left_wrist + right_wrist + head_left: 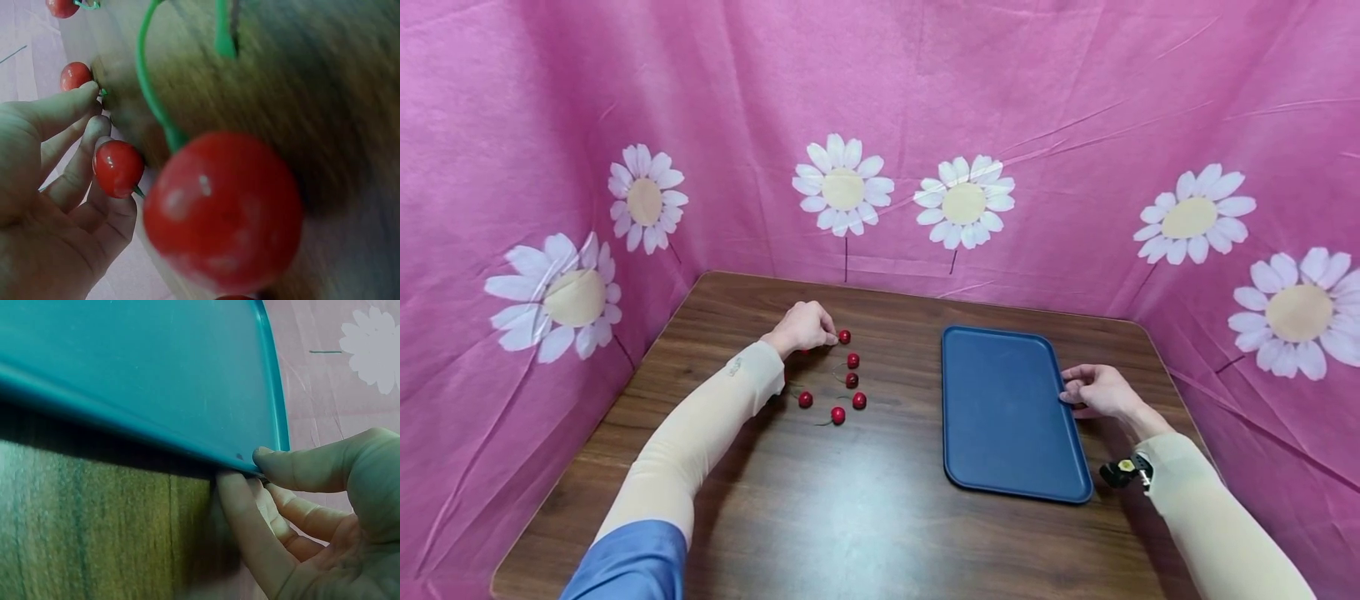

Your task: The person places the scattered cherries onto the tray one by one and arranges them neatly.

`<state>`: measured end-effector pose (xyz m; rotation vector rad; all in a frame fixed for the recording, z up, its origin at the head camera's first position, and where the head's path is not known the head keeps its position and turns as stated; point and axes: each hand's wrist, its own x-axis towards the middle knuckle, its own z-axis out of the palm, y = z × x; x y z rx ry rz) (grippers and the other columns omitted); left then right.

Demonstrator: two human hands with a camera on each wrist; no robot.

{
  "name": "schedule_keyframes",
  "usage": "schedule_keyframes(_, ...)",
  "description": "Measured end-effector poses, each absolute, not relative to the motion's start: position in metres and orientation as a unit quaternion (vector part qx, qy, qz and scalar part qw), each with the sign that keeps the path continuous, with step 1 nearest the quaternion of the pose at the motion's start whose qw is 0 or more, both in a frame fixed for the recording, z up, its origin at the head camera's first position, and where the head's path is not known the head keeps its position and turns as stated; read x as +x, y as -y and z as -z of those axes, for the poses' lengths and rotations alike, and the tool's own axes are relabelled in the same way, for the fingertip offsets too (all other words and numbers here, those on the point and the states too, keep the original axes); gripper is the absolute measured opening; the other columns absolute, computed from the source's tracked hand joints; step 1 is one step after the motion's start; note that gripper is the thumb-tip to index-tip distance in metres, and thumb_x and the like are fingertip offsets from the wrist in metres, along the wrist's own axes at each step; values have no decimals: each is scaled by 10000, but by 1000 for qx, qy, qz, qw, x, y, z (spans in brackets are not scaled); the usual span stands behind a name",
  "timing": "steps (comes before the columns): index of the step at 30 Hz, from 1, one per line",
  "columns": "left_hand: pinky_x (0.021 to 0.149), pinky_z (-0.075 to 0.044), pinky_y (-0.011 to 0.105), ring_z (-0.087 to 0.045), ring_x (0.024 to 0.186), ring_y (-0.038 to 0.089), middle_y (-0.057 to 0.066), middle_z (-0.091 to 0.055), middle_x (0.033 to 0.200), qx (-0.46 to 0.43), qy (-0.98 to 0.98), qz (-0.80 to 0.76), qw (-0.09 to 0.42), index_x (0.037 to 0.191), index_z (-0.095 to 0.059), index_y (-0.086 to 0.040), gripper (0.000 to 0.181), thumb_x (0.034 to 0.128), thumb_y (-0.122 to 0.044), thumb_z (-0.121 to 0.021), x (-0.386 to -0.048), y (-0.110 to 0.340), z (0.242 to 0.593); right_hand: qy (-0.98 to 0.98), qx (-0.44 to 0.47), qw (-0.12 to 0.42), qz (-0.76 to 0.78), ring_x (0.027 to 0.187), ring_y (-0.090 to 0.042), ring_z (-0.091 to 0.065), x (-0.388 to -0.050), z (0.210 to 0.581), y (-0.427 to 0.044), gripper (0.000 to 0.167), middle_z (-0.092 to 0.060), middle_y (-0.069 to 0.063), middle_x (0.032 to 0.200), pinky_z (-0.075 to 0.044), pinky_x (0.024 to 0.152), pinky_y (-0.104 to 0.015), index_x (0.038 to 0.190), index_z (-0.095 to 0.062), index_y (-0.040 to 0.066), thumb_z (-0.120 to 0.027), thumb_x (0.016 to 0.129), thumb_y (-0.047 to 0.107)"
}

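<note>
- For a steady pinch, the left hand [805,326] should be meeting the far cherry [845,337] squarely, sparing the other cherries [859,401], lying towards six o'clock.
- The left hand is forming a narrow gap at that cherry's nine o'clock; whether it is gripping cannot be told.
- The right hand [1099,390] is pinching the tray [1000,408] at three o'clock.

Tray [162,375] partly outside right-wrist view
</note>
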<state>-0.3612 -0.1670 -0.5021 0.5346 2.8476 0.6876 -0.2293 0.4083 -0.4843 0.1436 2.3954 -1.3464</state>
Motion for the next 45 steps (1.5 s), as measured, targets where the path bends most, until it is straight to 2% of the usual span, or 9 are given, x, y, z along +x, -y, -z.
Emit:
schedule_keyframes(6,939,-596,452,-727,972,243,-6,-855,953,172,-954,-229,85,894,-894,-221,107,983,-251,-843,-344,159,485,-864,50,192,463,873,-14,-694,-231,485,-408,557,-618,47,903,-701,802,-345,1519,-417,-243,-649,1051,-51)
schedule_keyframes(13,924,-592,411,-740,1004,215,-50,-863,1007,204,-946,-242,73,941,-901,-263,106,955,-364,-871,-390,170,544,-870,47,190,452,878,-17,-697,-231,486,-408,551,-628,38,904,-705,811,-366,1512,-426,-246,-654,1055,-39)
schedule_keyframes(16,939,-596,459,-748,1016,248,-21,-863,1020,190,-950,-234,85,965,-901,-257,73,953,-322,-868,-386,165,535,-872,48,188,449,882,-22,-708,-229,485,-407,530,-644,30,907,-706,816,-376,1502,-447,-237,-652,1055,-38)
schedule_keyframes(21,917,-587,389,-741,961,150,-92,-844,950,176,-949,-251,78,959,-887,-297,60,924,-344,-879,-385,164,538,-873,47,187,447,897,-19,-720,-229,485,-407,515,-664,21,917,-708,826,-389,1497,-458,-231,-637,1056,-35)
schedule_keyframes(26,940,-601,475,-736,974,237,-10,-841,956,194,-948,-241,77,919,-881,-221,79,965,-219,-817,-360,151,505,-874,47,190,445,901,-16,-719,-229,485,-408,515,-671,20,925,-709,827,-394,1498,-454,-234,-631,1059,-30)
schedule_keyframes(28,920,-599,484,-726,948,242,1,-828,941,201,-947,-238,72,903,-869,-213,96,966,-200,-798,-359,150,504,-875,45,191,443,909,-19,-721,-230,484,-409,512,-678,14,934,-709,831,-400,1498,-454,-233,-626,1063,-26)
schedule_keyframes(37,873,-567,372,-683,905,163,-68,-777,924,220,-945,-236,57,888,-805,-281,59,936,-309,-788,-402,160,561,-876,48,190,440,917,-37,-731,-230,484,-408,486,-701,9,946,-706,827,-391,1481,-472,-221,-618,1061,-25)
schedule_keyframes(39,870,-574,374,-699,920,174,-45,-787,951,223,-946,-230,55,945,-806,-258,69,930,-323,-793,-405,160,565,-877,47,190,439,925,-49,-734,-230,484,-408,481,-707,3,954,-705,828,-390,1477,-474,-220,-617,1061,-25)
schedule_keyframes(45,954,-600,417,-758,1025,185,-23,-822,1067,222,-945,-228,71,1258,-799,-232,419,873,-385,-860,-412,158,570,-878,50,193,436,947,-62,-739,-230,483,-408,490,-719,-40,1006,-709,847,-415,1497,-460,-214,-606,1073,-18)
